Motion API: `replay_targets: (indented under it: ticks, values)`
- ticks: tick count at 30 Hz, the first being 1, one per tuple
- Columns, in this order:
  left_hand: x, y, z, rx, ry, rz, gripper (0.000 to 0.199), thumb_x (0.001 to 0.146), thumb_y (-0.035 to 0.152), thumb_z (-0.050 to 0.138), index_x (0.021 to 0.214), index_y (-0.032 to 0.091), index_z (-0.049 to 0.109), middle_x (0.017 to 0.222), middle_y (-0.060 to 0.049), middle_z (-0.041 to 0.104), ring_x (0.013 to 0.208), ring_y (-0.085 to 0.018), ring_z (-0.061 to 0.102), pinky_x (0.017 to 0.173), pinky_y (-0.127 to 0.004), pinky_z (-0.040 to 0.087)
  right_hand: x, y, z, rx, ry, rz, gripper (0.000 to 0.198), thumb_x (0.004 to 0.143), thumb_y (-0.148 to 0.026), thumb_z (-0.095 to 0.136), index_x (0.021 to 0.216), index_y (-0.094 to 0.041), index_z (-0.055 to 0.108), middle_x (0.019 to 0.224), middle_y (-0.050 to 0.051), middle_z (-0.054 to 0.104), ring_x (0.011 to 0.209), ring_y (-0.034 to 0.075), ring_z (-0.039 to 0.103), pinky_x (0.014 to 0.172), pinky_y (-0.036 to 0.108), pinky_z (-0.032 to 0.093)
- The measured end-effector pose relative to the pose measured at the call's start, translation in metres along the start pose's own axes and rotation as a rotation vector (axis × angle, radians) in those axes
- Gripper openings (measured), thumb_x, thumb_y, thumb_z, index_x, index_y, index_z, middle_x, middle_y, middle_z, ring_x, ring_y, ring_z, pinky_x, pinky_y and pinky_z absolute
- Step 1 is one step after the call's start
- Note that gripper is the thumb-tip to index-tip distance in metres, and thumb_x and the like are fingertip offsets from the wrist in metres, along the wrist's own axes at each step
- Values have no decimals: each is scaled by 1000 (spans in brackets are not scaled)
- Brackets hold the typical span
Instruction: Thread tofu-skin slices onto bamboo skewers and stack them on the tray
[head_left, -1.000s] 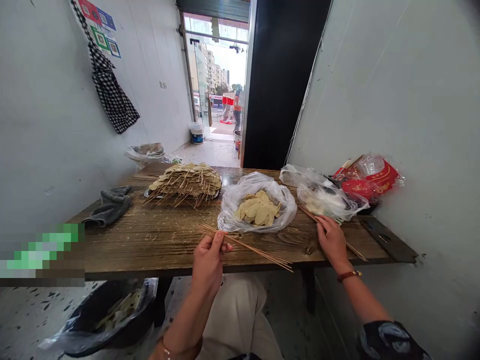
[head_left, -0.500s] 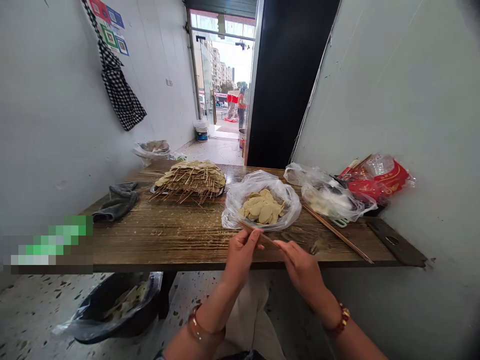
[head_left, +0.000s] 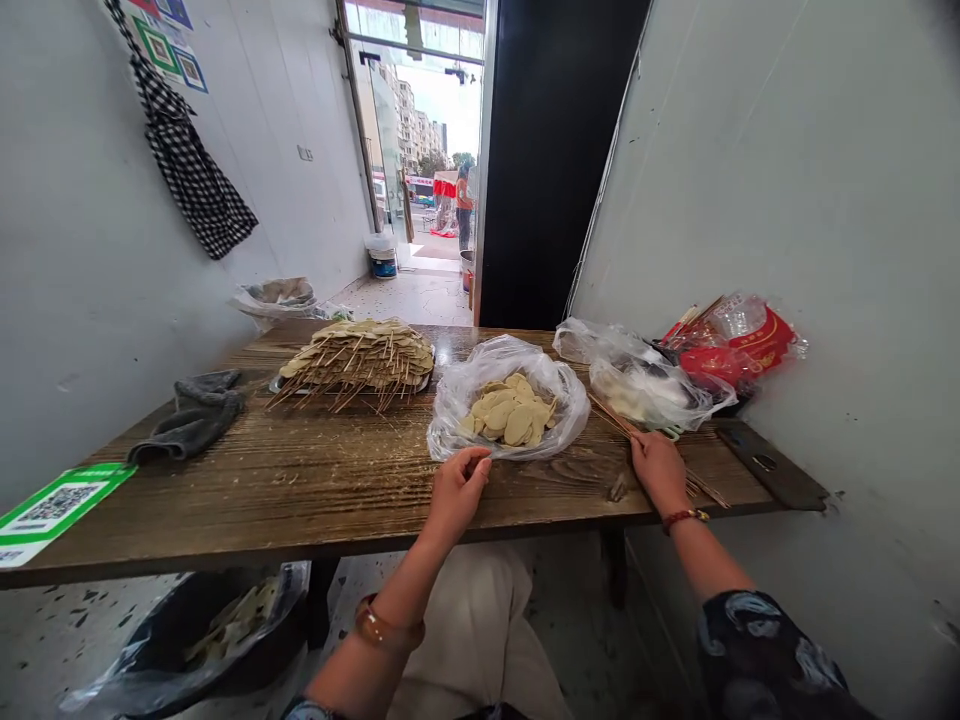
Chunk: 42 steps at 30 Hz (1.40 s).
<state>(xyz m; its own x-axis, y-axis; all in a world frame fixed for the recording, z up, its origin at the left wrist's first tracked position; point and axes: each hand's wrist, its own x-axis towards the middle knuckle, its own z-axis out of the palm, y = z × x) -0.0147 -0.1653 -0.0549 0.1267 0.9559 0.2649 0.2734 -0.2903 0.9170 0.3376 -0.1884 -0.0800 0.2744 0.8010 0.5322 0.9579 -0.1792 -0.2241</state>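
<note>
"Where are the sticks?"

"At four o'clock in my view, under the right hand. Its fingers bend over them, but I can't tell how tight."

"The left hand?"

"Six o'clock, half curled, and I see nothing in it."

"How do the sticks handle?"

"Light, stiff and easy to snap, I guess, so I'd pinch the middle. They look thin, brown and straight"

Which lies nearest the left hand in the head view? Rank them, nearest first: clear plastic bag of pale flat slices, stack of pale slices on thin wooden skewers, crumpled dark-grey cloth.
1. Plastic bag of slices, just beyond the left hand, slightly right.
2. Stack of skewered slices, ahead and left.
3. Dark-grey cloth, far left.
</note>
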Motion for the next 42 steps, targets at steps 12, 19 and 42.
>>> replay_targets:
  ticks: [12, 19, 42]
  values:
    - [-5, 5, -7, -102, -26, -46, 30, 81, 37, 55, 93, 13, 67, 76, -5, 67, 63, -15, 62, 61, -26, 46, 6, 6, 10, -44, 102, 84, 37, 90, -32, 43, 100, -16, 75, 89, 13, 64, 84, 25, 55, 74, 35, 41]
    - [-4, 4, -7, -89, -29, -25, 30, 81, 38, 54, 94, 13, 67, 77, -5, 67, 64, -15, 62, 62, -26, 46, 12, 4, 14, -28, 78, 85, 33, 90, -30, 45, 99, -19, 75, 87, 9, 67, 82, 22, 56, 72, 31, 41]
    - [-4, 0, -7, -60, -31, 7, 29, 81, 36, 54, 92, 14, 68, 75, -5, 67, 63, -15, 61, 61, -26, 46, 19, -5, 10, 65, 89, 160, 31, 85, -28, 46, 91, -18, 75, 90, 10, 71, 81, 23, 59, 72, 32, 41]
